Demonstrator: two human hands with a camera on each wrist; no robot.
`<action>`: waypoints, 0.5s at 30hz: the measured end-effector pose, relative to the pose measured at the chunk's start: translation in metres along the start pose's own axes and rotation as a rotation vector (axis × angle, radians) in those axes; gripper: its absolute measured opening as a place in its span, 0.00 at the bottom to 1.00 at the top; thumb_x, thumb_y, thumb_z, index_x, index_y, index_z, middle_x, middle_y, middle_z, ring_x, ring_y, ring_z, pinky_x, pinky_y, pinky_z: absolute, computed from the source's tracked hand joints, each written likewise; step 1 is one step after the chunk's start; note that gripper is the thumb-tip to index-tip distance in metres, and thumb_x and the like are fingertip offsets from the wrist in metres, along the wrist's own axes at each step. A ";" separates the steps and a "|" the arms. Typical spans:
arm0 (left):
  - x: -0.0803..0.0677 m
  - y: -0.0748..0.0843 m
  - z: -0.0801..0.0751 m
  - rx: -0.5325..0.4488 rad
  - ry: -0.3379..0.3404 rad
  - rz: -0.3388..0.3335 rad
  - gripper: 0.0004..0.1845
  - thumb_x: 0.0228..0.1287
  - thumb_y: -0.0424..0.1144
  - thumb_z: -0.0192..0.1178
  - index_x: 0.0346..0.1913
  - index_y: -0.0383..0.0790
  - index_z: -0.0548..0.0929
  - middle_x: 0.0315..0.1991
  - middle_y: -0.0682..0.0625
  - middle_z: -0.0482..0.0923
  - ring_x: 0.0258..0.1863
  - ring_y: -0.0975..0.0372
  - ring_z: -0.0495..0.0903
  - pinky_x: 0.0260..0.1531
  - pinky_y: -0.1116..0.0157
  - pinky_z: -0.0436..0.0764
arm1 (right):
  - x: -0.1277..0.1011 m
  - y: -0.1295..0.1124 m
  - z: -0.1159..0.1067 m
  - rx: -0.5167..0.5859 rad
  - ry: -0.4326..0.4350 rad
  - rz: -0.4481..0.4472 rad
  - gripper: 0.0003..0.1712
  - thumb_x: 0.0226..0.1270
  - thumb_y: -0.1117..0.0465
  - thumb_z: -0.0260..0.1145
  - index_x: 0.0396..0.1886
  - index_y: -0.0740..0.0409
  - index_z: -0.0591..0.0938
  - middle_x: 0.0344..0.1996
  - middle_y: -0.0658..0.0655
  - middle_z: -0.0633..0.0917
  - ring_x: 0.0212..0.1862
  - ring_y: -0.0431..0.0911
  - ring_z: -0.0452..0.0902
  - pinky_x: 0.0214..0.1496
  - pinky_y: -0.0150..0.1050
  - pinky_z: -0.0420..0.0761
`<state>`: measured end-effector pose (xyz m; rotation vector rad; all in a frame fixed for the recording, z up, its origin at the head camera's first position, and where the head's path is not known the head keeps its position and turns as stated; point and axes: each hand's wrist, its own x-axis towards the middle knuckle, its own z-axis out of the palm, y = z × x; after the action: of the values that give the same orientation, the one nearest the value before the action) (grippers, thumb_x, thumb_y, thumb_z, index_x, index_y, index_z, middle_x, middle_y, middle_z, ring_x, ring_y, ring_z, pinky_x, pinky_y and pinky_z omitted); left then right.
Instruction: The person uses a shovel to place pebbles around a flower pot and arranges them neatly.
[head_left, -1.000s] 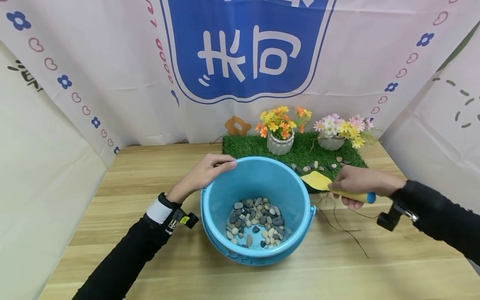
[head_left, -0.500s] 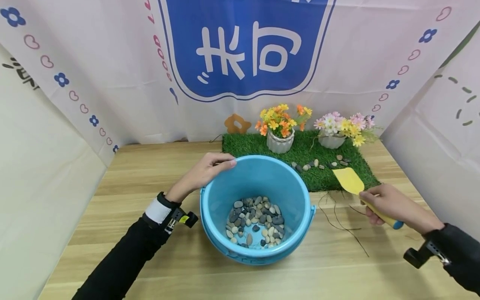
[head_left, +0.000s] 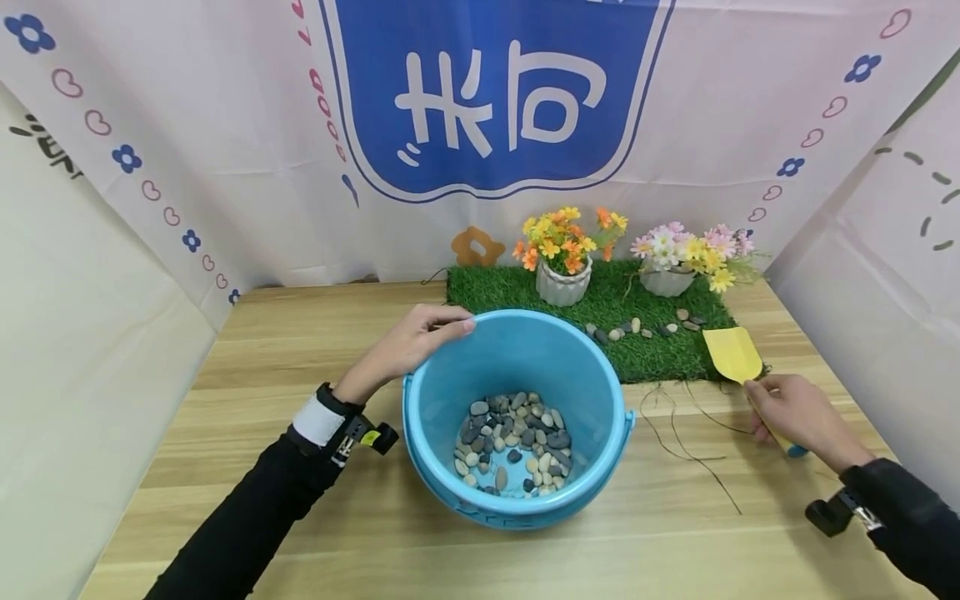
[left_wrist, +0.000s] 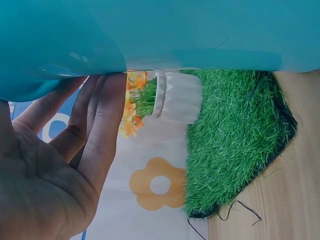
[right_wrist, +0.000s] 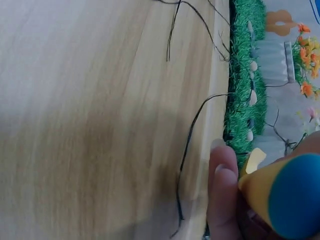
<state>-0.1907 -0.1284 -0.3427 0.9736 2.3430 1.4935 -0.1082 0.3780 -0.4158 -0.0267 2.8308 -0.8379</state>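
Observation:
A blue bucket (head_left: 517, 342) stands on the wooden table with grey and beige pebbles (head_left: 510, 433) on its bottom. My left hand (head_left: 420, 337) grips the bucket's rim at its far left; in the left wrist view its fingers (left_wrist: 97, 135) lie against the outer wall. At the right, my right hand (head_left: 798, 417) holds a yellow hand trowel (head_left: 733, 354) by its handle. The trowel's blade is over the right front corner of a green turf mat (head_left: 652, 362). In the right wrist view the blue handle end (right_wrist: 297, 195) faces the camera.
A row of pebbles (head_left: 615, 333) lies on the mat. Behind it stand a pot of orange and yellow flowers (head_left: 562, 283) and a pot of pink, white and yellow flowers (head_left: 666, 279). Loose dark threads (head_left: 682, 450) trail over the wooden table (head_left: 300, 483). A printed cloth (head_left: 262, 167) hangs behind.
My right hand has moved the trowel rightward, away from beside the bucket to the mat's right corner, and its blade now points more away from me. My left hand stays on the rim.

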 end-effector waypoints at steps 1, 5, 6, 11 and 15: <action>0.000 0.000 0.000 0.002 0.000 -0.001 0.15 0.72 0.41 0.49 0.50 0.38 0.82 0.40 0.46 0.81 0.32 0.57 0.82 0.28 0.60 0.83 | 0.001 0.001 0.001 0.002 0.004 0.001 0.28 0.76 0.48 0.43 0.29 0.63 0.79 0.16 0.52 0.79 0.20 0.47 0.77 0.33 0.42 0.73; 0.000 0.001 0.000 0.003 0.004 -0.002 0.15 0.72 0.42 0.50 0.50 0.38 0.82 0.40 0.46 0.81 0.32 0.57 0.82 0.28 0.60 0.83 | 0.006 0.005 0.005 -0.001 -0.002 0.011 0.28 0.76 0.49 0.43 0.30 0.64 0.80 0.15 0.52 0.80 0.20 0.46 0.78 0.32 0.41 0.74; 0.000 0.001 0.000 0.000 0.004 -0.003 0.15 0.72 0.42 0.50 0.50 0.39 0.82 0.40 0.46 0.81 0.32 0.57 0.82 0.28 0.60 0.83 | 0.007 0.005 0.005 0.005 -0.008 0.017 0.28 0.76 0.49 0.43 0.30 0.64 0.80 0.15 0.52 0.80 0.20 0.46 0.78 0.31 0.41 0.74; 0.000 0.000 0.000 -0.011 0.009 -0.012 0.14 0.72 0.43 0.50 0.50 0.41 0.82 0.40 0.48 0.81 0.32 0.57 0.82 0.28 0.60 0.83 | 0.006 0.005 0.007 0.010 -0.017 0.034 0.30 0.75 0.48 0.45 0.40 0.72 0.79 0.18 0.52 0.81 0.21 0.46 0.79 0.30 0.44 0.77; -0.001 -0.001 0.000 -0.003 0.012 -0.013 0.15 0.72 0.43 0.50 0.50 0.40 0.82 0.40 0.48 0.81 0.32 0.58 0.82 0.28 0.60 0.83 | 0.002 0.006 0.007 -0.042 -0.003 0.025 0.31 0.73 0.45 0.49 0.43 0.73 0.78 0.19 0.51 0.81 0.21 0.45 0.76 0.30 0.44 0.75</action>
<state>-0.1898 -0.1291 -0.3437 0.9495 2.3503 1.5021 -0.1090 0.3786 -0.4253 0.0010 2.8398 -0.7724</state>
